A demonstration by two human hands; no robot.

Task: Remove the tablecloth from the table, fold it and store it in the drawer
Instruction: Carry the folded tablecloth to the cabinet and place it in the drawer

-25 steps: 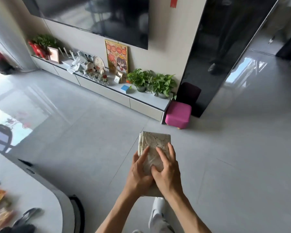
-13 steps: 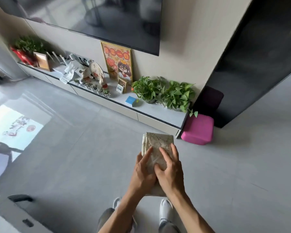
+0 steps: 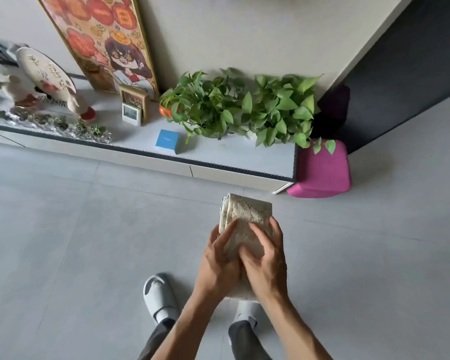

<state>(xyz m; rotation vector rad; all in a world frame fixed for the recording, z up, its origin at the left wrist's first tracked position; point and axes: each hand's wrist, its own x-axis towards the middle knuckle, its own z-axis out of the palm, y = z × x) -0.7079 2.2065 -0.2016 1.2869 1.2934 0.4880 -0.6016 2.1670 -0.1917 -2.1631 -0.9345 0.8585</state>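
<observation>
At the far left a round decorative plate (image 3: 46,71) is standing behind small figurines on a long low cabinet (image 3: 218,152) that is running along the wall. Further right a tall framed picture (image 3: 99,40) is leaning against the wall, with a small photo frame (image 3: 135,100) and a little white display (image 3: 131,113) sitting in front of it. A blue box (image 3: 166,141) is lying on the cabinet top just beside two leafy green plants (image 3: 244,107), which are filling the cabinet's right end. A pink stool (image 3: 322,170) is standing on the grey floor (image 3: 63,242) right against that end. In the foreground the folded tablecloth (image 3: 250,211), a thick pale lace bundle, is being held in the air above the floor, in front of the cabinet. The left hand (image 3: 218,263) is gripping its left side, thumb lying over the top, and the right hand (image 3: 266,263) is gripping its right side, fingers curling over the cloth; the two hands are touching each other. Below them, feet in grey slippers (image 3: 159,294) are standing on the tiles.
</observation>
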